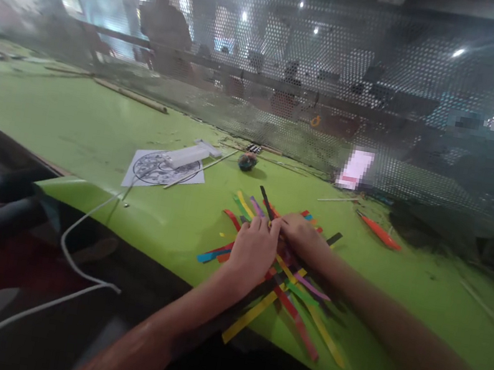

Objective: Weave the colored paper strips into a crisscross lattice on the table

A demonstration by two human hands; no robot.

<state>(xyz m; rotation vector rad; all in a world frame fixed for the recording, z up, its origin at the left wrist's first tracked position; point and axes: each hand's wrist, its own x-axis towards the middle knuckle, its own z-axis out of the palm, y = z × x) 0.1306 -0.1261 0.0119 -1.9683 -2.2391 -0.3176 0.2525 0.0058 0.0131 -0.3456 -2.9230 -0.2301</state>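
Long flat coloured strips (299, 323), in red, yellow, green, blue, purple and black, cross one another under both of my hands. Their free ends fan out over the green tabletop; whether they are paper or plastic I cannot tell. My left hand (255, 249) lies over the left part of the bundle, its fingers bent down and pressed onto the strips. Touching it, my right hand (302, 237) has its fingers curled at the far side of the crossing. The fingertips and the middle of the strips are largely hidden.
Left of the strips lie a printed sheet (135, 174) and a white power strip (188, 156) with a trailing cord (70, 237). Beyond are a dark ball (247, 161), a wooden stick (132, 95) and a mesh screen (264, 80). A red pointed tool (380, 232) lies right. A person sits left.
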